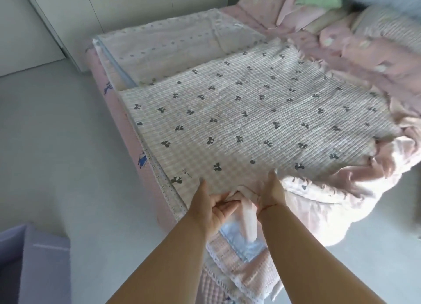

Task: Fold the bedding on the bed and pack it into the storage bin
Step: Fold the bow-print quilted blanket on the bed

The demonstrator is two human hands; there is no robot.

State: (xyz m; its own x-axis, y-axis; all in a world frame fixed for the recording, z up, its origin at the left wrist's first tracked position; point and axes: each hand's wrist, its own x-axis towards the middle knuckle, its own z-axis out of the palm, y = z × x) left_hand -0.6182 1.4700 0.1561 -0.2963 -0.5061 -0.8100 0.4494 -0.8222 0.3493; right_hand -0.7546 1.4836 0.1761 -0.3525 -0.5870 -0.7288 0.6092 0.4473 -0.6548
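Now, in the head view, both hands are meeting at the near edge of the quilt (239,112), which is lying spread flat over the bed (127,130). The left hand (210,207) is curling its fingers (224,203) round a bunched fold of pale pink cloth at that edge, thumb lying up along the checked surface. Just to its right, almost touching it, the right hand (271,194) is gripping the same bunch, its fingers tucked under the fabric so that only the back of the hand and the thumb are showing. A thin red string is circling the right wrist. Between the two hands a strip of the pink cloth is hanging down toward the person.

Beyond the hands, the quilt is showing a ribbed, checked face printed with small dark bows. Farther ahead of the left hand a second folded cover (173,46), pale with faint dots, is lying flat beside the quilt's far edge. Ahead and to the right of the right hand a pink duvet (355,60) is sitting in a rumpled heap, spilling over the bed's right side. Below the hands, layers of lace-edged bedding are hanging off the bed. Far to the left of the left forearm, low down, the bin (34,258), lilac fabric, is standing on the floor.
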